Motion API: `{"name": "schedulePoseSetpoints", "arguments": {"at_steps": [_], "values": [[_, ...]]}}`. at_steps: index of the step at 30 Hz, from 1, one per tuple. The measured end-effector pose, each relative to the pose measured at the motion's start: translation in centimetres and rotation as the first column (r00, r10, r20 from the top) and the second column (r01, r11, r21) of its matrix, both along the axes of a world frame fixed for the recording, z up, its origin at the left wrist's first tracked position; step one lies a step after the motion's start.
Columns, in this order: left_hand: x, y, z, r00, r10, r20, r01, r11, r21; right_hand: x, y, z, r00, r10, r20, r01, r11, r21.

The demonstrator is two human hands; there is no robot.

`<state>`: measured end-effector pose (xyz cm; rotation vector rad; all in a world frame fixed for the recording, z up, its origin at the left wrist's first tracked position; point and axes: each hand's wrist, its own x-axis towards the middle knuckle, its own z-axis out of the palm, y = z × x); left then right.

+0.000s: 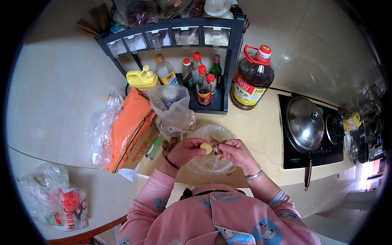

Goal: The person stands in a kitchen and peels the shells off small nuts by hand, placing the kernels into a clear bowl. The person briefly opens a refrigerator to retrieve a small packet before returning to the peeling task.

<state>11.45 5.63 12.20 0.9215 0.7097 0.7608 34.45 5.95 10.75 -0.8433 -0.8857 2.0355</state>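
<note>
My left hand (189, 150) holds a small pale yellow piece of food (206, 148), perhaps peeled ginger or potato, between thumb and fingers. Close on its right, my right hand (235, 152) grips a small metal tool (216, 149), partly hidden by the fingers; its exact kind cannot be told. Below both hands a clear plastic bag (211, 167) lies spread open on the counter with small pieces in it. Brown knobbly pieces (172, 143) lie beside my left hand. Behind them stands a translucent bag (173, 111) with pale contents.
A black spice rack (227, 92) with bottles stands at the back, a large oil bottle (252, 78) to its right. Farther right, a lidded pan (305, 124) sits on the black cooktop (332, 156), its handle over the front edge. An orange package (130, 122) lies on the left.
</note>
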Motion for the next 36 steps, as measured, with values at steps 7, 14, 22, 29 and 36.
{"name": "schedulePoseSetpoints", "arguments": {"at_steps": [7,14,22,29,36], "values": [[-0.4,0.0,1.1,0.984,-0.064,-0.166,0.062,0.998,-0.021,-1.1,-0.7,1.9,0.99,-0.139,-0.03,0.137,0.99,-0.043],[0.5,-0.7,-0.4,0.986,0.101,0.13,-0.11,0.992,0.064,-0.8,-0.8,-0.6,0.989,-0.146,0.019,0.146,0.989,-0.033],[1.1,-0.9,0.0,0.986,0.166,0.017,-0.167,0.977,0.13,-1.6,-1.3,1.5,0.961,-0.161,0.226,0.086,0.947,0.309],[1.0,-0.9,-0.3,0.984,0.138,-0.112,-0.123,0.983,0.134,-0.6,-0.8,-0.4,0.983,-0.121,-0.135,0.112,0.991,-0.073],[0.9,-0.7,0.2,0.986,0.129,-0.106,-0.108,0.977,0.184,-1.3,-1.0,1.7,0.967,-0.105,0.23,0.038,0.96,0.277]]}}
